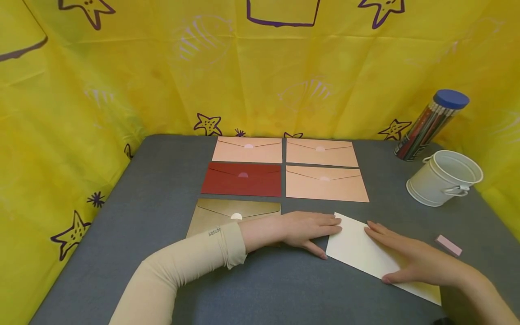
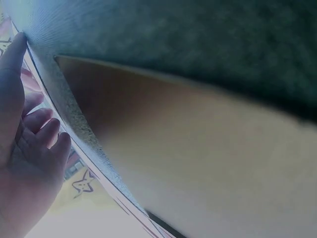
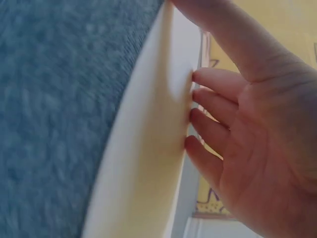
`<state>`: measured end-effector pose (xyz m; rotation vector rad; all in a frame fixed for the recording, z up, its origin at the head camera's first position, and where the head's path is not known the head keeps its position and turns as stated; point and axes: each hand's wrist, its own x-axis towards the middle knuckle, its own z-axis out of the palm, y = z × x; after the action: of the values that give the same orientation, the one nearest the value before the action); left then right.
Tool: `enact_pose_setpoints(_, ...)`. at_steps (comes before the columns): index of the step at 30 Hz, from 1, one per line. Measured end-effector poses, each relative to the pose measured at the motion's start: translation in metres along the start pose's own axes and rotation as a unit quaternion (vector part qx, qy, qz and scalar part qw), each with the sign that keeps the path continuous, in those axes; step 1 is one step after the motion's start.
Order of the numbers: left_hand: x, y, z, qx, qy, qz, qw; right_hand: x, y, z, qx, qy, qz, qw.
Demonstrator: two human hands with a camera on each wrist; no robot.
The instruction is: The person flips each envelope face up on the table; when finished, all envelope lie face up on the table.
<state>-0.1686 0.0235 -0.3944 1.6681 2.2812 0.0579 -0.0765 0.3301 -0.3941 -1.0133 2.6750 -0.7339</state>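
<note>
A white, envelope-sized paper piece [image 1: 357,241] lies slanted on the grey-blue table; no flap shows on its visible face. My left hand [image 1: 310,229] reaches across, its straight fingertips at the paper's left end and the thumb beside it on the table. Over the paper's right half spreads my right hand [image 1: 414,257], thumb at the near long edge and fingertips by the far one. The right wrist view shows those fingertips touching the paper [image 3: 143,134]. Under the left forearm, a tan envelope [image 1: 219,215] is partly hidden.
Behind the hands are a red envelope [image 1: 241,187] and peach envelopes [image 1: 325,189] in neat rows. A pink block [image 1: 448,245] lies right of my right hand. Farther back stand a white bucket [image 1: 430,183] and a blue-lidded tube of pencils [image 1: 426,128]. Yellow cloth [image 1: 260,67] hangs behind.
</note>
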Motion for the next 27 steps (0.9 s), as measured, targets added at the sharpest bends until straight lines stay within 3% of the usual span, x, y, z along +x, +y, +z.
enact_pose_setpoints(8,-0.001,0.002,0.001,0.028,-0.018,-0.008,0.9994,0.020,-0.008,0.004,0.009,-0.015,-0.018,1.000)
enact_pose_setpoints(16,-0.007,0.007,-0.001,0.033,-0.024,-0.038,0.9984,0.031,-0.012,0.007,-0.006,-0.018,-0.033,0.999)
enact_pose_setpoints(22,-0.011,0.012,0.000,0.096,-0.012,-0.040,0.9946,0.028,-0.010,0.009,-0.036,-0.004,-0.053,0.998)
enact_pose_setpoints(27,-0.011,0.013,0.002,0.146,-0.006,-0.031,0.9888,0.021,-0.008,0.007,-0.047,-0.003,-0.043,0.998)
